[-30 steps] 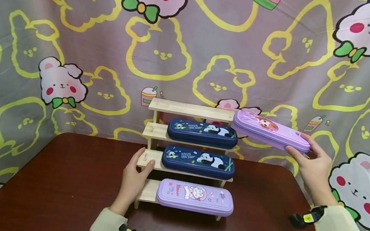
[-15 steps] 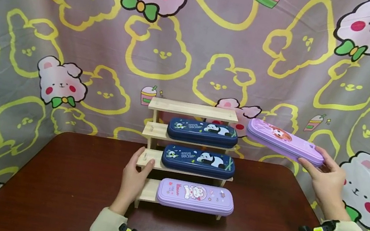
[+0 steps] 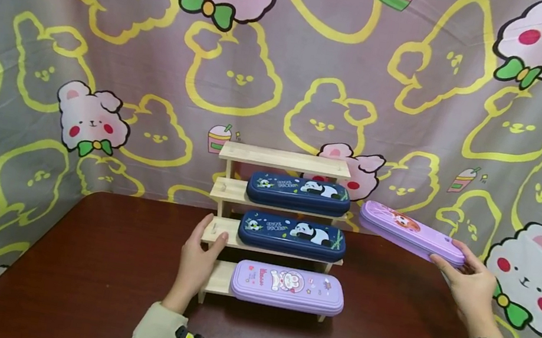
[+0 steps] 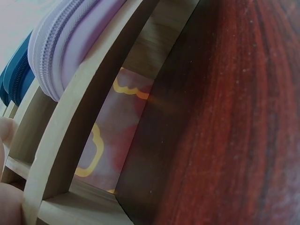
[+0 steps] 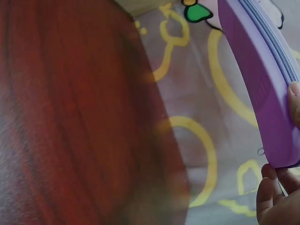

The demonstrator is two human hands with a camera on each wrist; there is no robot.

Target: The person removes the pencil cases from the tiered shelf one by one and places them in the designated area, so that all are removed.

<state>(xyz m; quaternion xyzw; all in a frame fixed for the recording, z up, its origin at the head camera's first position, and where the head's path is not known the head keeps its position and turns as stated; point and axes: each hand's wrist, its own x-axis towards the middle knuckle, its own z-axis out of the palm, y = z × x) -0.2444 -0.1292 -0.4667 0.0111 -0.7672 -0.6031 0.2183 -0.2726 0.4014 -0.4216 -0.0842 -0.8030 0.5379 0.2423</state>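
My right hand [image 3: 474,290] grips the right end of a lilac pencil case [image 3: 411,231] with a red-haired figure on its lid. The case is in the air, right of the stepped wooden rack [image 3: 285,161], its right end tilted down. In the right wrist view, the thumb presses near the zip of the lilac pencil case [image 5: 258,79], with fingers below its end. My left hand [image 3: 196,261] holds the rack's left end by a lower step. Two navy panda pencil cases [image 3: 299,193] lie on the middle steps, and a lilac rabbit pencil case [image 3: 289,287] on the lowest.
The rack stands on a dark red-brown wooden table [image 3: 85,281]. Behind it hangs a grey cartoon-print curtain [image 3: 262,90]. The bare top step of the rack is the highest, close to the curtain.
My right hand has carried the lilac pencil case away from the top step, to the right, then lower. My left hand keeps its place on the rack.
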